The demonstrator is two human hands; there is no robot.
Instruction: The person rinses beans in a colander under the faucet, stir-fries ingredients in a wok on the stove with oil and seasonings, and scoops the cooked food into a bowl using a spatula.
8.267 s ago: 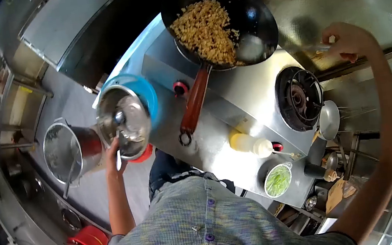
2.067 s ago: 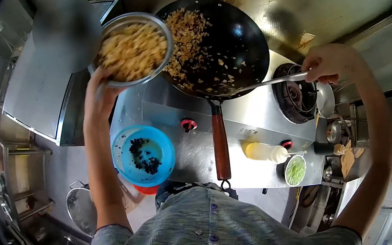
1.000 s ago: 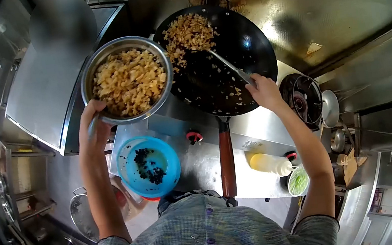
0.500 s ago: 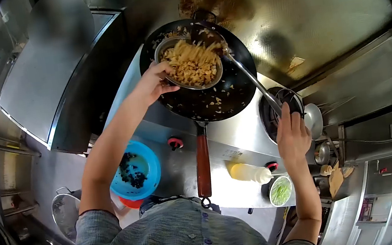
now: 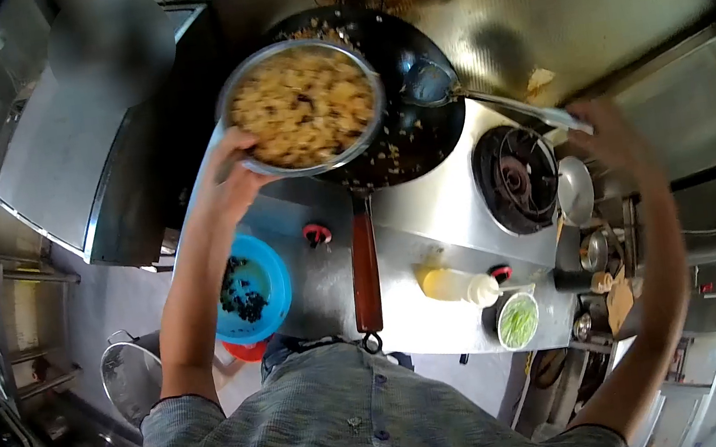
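My left hand (image 5: pixel 234 172) grips the near left rim of a steel bowl (image 5: pixel 302 109) filled with browned chopped food. The bowl is held over the left part of a black wok (image 5: pixel 419 138), whose wooden handle (image 5: pixel 365 268) points toward me. Closed around the end of a long metal ladle (image 5: pixel 510 104) is my right hand (image 5: pixel 609 136), right of the wok. The ladle's head hangs over the wok's right side. Small bits of food cling to the wok's surface; the bowl hides much of its left side.
A blue basin (image 5: pixel 278 302) with dark pieces stands at the near left. Right of the wok is a burner (image 5: pixel 515 180). Nearer me are a squeeze bottle (image 5: pixel 457 285) and a bowl of sliced greens (image 5: pixel 518 320). A metal pot (image 5: pixel 130 380) stands at the lower left.
The bowl, fuller than half a second ago, has moved left and up toward the camera. My right hand has swung right and away from me, with the ladle's head now outside the bowl.
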